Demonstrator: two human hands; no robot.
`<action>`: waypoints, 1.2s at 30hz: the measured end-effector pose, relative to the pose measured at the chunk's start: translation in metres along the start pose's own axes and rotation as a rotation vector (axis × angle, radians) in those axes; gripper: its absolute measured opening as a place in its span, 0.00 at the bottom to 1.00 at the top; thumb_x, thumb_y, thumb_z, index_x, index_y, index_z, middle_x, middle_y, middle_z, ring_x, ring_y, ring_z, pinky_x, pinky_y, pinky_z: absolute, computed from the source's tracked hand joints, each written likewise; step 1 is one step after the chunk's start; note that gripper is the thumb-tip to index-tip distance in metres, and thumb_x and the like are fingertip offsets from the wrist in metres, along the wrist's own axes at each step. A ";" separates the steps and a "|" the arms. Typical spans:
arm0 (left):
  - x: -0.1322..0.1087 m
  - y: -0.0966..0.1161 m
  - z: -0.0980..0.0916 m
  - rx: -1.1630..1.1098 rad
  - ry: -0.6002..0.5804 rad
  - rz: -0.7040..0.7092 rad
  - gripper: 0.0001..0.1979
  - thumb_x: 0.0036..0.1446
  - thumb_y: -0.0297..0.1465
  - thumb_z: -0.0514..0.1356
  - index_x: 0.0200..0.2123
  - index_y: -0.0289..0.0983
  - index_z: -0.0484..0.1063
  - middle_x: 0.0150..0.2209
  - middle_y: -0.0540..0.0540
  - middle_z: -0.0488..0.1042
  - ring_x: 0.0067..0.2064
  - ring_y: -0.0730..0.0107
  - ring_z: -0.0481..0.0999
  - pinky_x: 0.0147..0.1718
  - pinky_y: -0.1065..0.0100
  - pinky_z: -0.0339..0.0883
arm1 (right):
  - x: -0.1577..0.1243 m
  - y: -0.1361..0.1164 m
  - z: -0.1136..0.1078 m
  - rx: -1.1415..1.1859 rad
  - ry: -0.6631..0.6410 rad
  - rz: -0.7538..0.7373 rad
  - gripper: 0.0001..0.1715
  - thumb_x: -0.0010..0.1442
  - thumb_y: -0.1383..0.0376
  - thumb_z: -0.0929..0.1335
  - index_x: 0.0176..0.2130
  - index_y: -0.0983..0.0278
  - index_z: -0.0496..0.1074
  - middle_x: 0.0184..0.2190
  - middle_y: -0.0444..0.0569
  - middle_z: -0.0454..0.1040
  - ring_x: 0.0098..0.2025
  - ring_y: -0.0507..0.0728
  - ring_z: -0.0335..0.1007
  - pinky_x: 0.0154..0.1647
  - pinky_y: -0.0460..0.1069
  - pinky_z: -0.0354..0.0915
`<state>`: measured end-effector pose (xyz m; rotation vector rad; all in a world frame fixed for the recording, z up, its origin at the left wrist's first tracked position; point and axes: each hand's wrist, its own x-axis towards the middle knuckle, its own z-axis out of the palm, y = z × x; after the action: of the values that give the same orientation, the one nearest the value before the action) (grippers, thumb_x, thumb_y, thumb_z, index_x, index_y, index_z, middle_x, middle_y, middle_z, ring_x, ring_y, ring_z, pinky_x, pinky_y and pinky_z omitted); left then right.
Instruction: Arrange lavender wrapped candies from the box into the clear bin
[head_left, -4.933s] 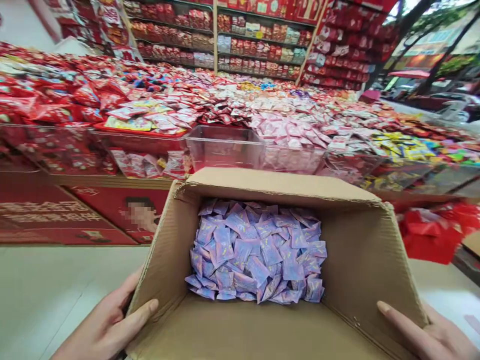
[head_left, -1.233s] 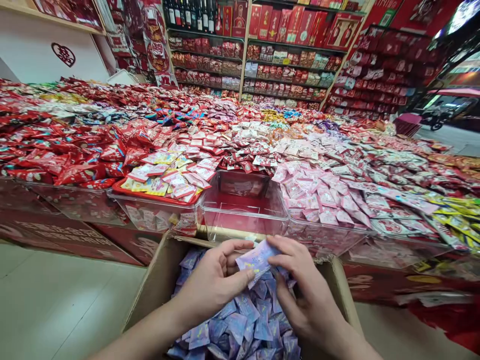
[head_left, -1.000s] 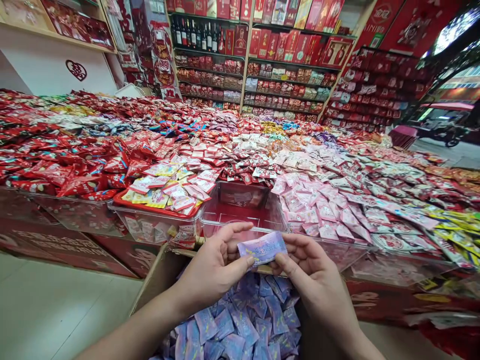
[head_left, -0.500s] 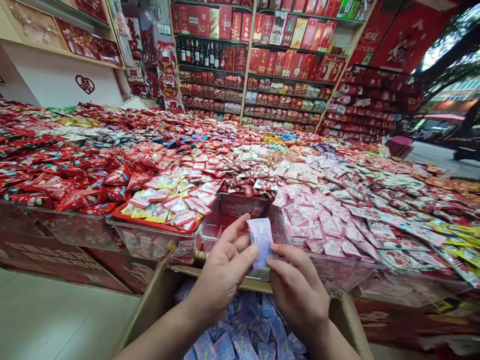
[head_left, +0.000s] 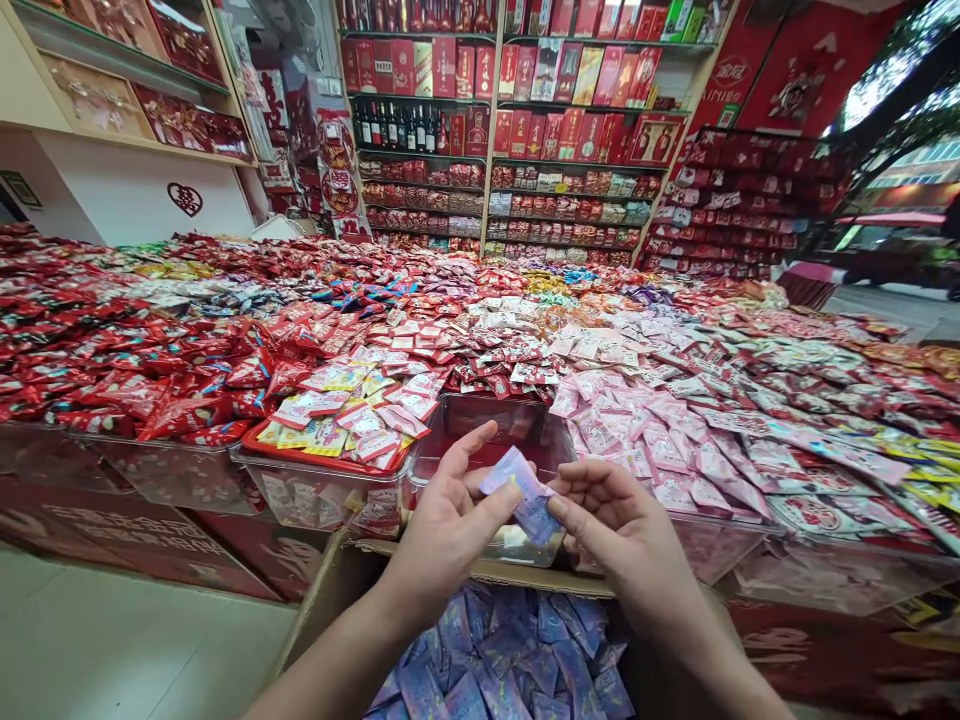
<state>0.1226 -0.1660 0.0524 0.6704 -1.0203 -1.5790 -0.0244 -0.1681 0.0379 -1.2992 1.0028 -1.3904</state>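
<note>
A small purple candy packet point(head_left: 528, 500) is held up in front of me, tilted to one side. My left hand point(head_left: 456, 520) pinches it with the thumb on its face, the index finger raised. On the packet's right edge, my right hand point(head_left: 622, 525) has its thumb, with the other fingers curled behind. Below both hands stands an open cardboard box point(head_left: 319, 600), filled with many purple packets point(head_left: 502, 650) of the same look. Just beyond the hands is a clear plastic bin point(head_left: 491, 420) with a dark red inside, partly hidden by the hands.
Clear bins heaped with wrapped sweets surround it: red packets point(head_left: 187, 405) on the left, white-and-yellow packets point(head_left: 330, 420) in a red tray, pink packets point(head_left: 637, 430) on the right. Shelves point(head_left: 495, 150) with bottles and red boxes stand behind. Tiled floor point(head_left: 150, 640) shows lower left.
The packet has turned from upright to slanted between my hands. My right hand has shifted right and its fingers have opened out somewhat. The view has tipped slightly upward.
</note>
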 end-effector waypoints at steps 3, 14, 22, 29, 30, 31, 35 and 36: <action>0.006 0.002 -0.008 0.046 0.079 -0.015 0.19 0.49 0.29 0.61 0.46 0.37 0.64 0.36 0.43 0.76 0.34 0.67 0.75 0.32 0.69 0.68 | 0.010 -0.003 0.001 0.008 -0.022 -0.027 0.14 0.45 0.63 0.71 0.34 0.62 0.67 0.29 0.45 0.72 0.32 0.52 0.69 0.33 0.47 0.67; 0.016 0.001 -0.016 0.047 0.186 0.050 0.17 0.51 0.28 0.59 0.45 0.35 0.62 0.40 0.42 0.74 0.39 0.66 0.74 0.34 0.69 0.69 | 0.029 0.009 0.012 0.098 0.040 -0.012 0.12 0.45 0.61 0.71 0.28 0.64 0.67 0.22 0.41 0.68 0.24 0.49 0.63 0.26 0.44 0.62; 0.044 0.014 -0.028 0.254 0.091 0.043 0.21 0.51 0.28 0.57 0.49 0.37 0.56 0.39 0.43 0.73 0.35 0.68 0.74 0.30 0.69 0.70 | 0.059 0.017 0.011 -0.059 -0.020 -0.055 0.10 0.50 0.62 0.67 0.33 0.65 0.66 0.27 0.45 0.70 0.30 0.52 0.66 0.30 0.47 0.62; 0.052 0.005 -0.029 0.389 0.055 0.024 0.21 0.55 0.26 0.51 0.52 0.41 0.51 0.44 0.43 0.67 0.38 0.69 0.72 0.33 0.66 0.71 | 0.069 0.027 0.008 -0.144 -0.015 -0.084 0.08 0.52 0.63 0.65 0.34 0.64 0.64 0.28 0.46 0.69 0.31 0.52 0.66 0.30 0.47 0.62; 0.049 0.002 -0.030 0.428 0.086 0.075 0.22 0.55 0.26 0.50 0.52 0.42 0.50 0.47 0.42 0.65 0.41 0.67 0.72 0.33 0.65 0.71 | 0.069 0.028 0.007 -0.149 -0.004 -0.082 0.08 0.52 0.63 0.66 0.34 0.64 0.64 0.28 0.46 0.69 0.31 0.52 0.66 0.30 0.47 0.62; 0.044 0.000 -0.032 0.500 0.136 0.157 0.22 0.55 0.25 0.49 0.53 0.42 0.50 0.51 0.41 0.61 0.44 0.65 0.70 0.35 0.64 0.70 | 0.070 0.029 0.005 -0.155 0.008 -0.078 0.09 0.51 0.63 0.66 0.34 0.64 0.64 0.28 0.46 0.69 0.30 0.52 0.66 0.30 0.47 0.62; 0.012 -0.009 -0.052 1.145 0.071 0.709 0.24 0.51 0.19 0.52 0.50 0.44 0.57 0.54 0.43 0.57 0.55 0.58 0.57 0.50 0.56 0.57 | 0.081 0.030 0.003 -0.227 -0.011 0.036 0.05 0.49 0.67 0.66 0.31 0.65 0.65 0.25 0.44 0.69 0.27 0.51 0.65 0.28 0.46 0.62; 0.004 -0.011 -0.059 1.328 -0.057 0.786 0.24 0.50 0.19 0.52 0.49 0.43 0.59 0.53 0.43 0.60 0.56 0.58 0.56 0.52 0.55 0.53 | 0.086 0.029 0.005 -0.281 -0.054 0.084 0.03 0.49 0.69 0.65 0.30 0.66 0.66 0.24 0.44 0.69 0.25 0.50 0.64 0.26 0.46 0.61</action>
<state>0.1663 -0.1851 0.0149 0.8866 -2.0348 -0.0827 -0.0151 -0.2584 0.0286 -1.4723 1.2339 -1.1741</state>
